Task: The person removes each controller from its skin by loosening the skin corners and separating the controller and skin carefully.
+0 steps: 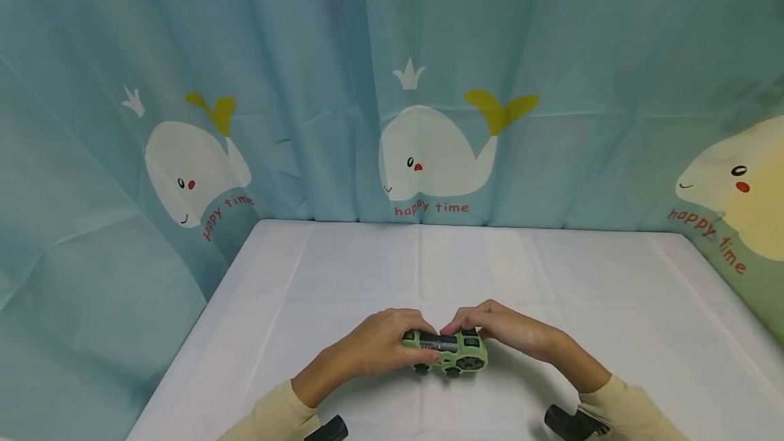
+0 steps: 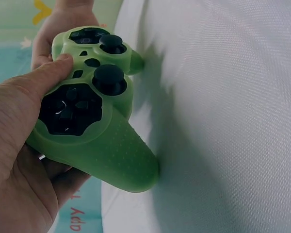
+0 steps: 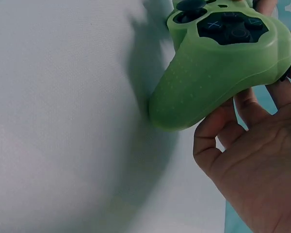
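Note:
A game controller in a light green sleeve, with black buttons and thumbsticks, is held low over the white table, its grips facing the wearer. My left hand grips its left half; in the left wrist view the thumb lies across the face and the other fingers are bent behind and below. The right hand holds the far edge at the right half. In the right wrist view, bent fingers show behind and under the right grip. Part of the right thumb and fingertips is hidden.
A white cloth with fold lines covers the table. Behind and beside it hangs a blue-green curtain printed with whales. Black straps with devices sit at both wrists, over beige sleeves.

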The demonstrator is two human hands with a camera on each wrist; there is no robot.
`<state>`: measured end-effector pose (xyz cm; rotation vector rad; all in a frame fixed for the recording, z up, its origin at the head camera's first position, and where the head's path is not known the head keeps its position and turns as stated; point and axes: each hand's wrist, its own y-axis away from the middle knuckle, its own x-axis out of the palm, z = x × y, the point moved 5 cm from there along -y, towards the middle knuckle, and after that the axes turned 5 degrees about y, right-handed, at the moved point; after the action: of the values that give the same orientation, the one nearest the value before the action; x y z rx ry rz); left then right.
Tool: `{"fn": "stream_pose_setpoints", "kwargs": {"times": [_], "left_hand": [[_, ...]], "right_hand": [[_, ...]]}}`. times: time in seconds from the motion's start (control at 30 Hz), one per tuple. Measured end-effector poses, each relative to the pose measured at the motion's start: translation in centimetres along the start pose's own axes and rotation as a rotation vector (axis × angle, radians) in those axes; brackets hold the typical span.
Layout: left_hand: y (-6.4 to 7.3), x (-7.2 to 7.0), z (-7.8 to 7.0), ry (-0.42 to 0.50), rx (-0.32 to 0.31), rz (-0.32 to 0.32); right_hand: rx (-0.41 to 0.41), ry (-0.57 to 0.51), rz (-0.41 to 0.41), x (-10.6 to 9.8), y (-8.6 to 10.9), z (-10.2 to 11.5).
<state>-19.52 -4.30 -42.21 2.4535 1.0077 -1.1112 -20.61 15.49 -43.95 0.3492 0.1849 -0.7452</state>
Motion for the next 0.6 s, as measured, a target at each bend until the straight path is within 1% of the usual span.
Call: {"fn": "stream_pose_setpoints", "kwargs": {"times": [0.2, 0.37, 0.43, 0.6], "left_hand": [[0.0, 0.1, 0.0, -0.001, -0.018, 0.01], [0.0, 0.1, 0.0, -0.004, -0.019, 0.022], [0.0, 0.1, 0.0, -0.001, -0.016, 0.025], [-0.2, 0.1, 0.1, 0.003, -0.024, 0.034]], "right_hand": [[-0.048, -0.049, 0.033, 0.0, -0.3, -0.1], [-0.081, -0.069, 0.099, -0.1, -1.0, -0.6], [-0.08, -0.092, 0.123, -0.1, -1.2, -0.9], [-0.035, -0.137, 0.166, 0.0, -1.7, -1.3]]}}
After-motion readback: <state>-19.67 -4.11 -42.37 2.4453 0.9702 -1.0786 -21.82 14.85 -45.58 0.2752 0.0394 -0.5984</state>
